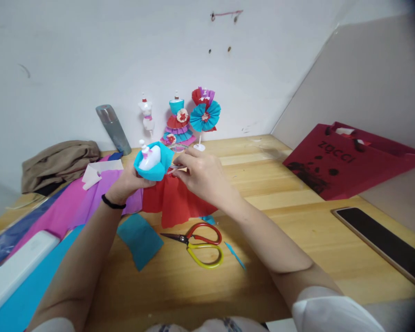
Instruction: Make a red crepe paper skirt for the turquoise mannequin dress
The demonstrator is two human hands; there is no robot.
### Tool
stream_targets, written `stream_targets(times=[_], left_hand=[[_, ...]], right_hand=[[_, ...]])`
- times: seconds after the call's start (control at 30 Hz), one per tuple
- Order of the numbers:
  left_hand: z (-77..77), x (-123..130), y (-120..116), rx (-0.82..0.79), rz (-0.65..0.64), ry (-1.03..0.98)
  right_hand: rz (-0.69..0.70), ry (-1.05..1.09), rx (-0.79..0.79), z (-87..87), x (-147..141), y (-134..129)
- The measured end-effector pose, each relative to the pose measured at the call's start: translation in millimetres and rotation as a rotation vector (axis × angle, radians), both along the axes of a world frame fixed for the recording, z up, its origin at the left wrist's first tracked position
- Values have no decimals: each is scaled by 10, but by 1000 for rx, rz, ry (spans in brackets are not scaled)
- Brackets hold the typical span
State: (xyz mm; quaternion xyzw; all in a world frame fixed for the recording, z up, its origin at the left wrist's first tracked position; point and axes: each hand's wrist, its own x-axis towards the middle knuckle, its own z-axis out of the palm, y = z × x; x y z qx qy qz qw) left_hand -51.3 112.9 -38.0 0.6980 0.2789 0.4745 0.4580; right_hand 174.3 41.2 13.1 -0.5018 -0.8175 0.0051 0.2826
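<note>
My left hand [128,182] is closed around a small white dress form [150,158] with blue crepe paper [161,170] wrapped about its top. The form tilts toward me. Close by its right side, my right hand [207,174] pinches with thumb and forefinger; a thin pale piece shows at the fingertips, too small to name. Red crepe paper [180,205] spreads below both hands. Scissors [183,239] with one red and one yellow handle lie nearer to me, between a blue paper piece [140,240] and a narrow blue strip [235,256].
Along the wall stand a bare dress form [147,115], two decorated ones [176,108] [205,116] and a grey bottle [113,129]. Brown cloth [58,163] and purple paper [107,189] lie left. A red bag [332,157] and a phone [380,244] are right.
</note>
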Motion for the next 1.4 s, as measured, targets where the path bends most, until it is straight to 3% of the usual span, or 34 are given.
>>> stream_targets(times=[0.13, 0.27, 0.53, 0.73, 0.9, 1.4], left_hand=[[28, 26, -18, 50, 38, 52], [-49, 28, 14, 22, 80, 38], [-124, 25, 47, 17, 46, -58], [-127, 22, 55, -49, 6, -86], [-97, 49, 55, -76, 45, -166], [-51, 109, 5, -22, 80, -76]], right_hand=[[-25, -16, 2, 9, -3, -12], [-51, -27, -12, 14, -16, -35], [-104, -23, 45, -51, -68, -21], [-58, -15, 65, -75, -52, -6], [-6, 30, 59, -89, -36, -4], [52, 240, 63, -149, -110, 16]])
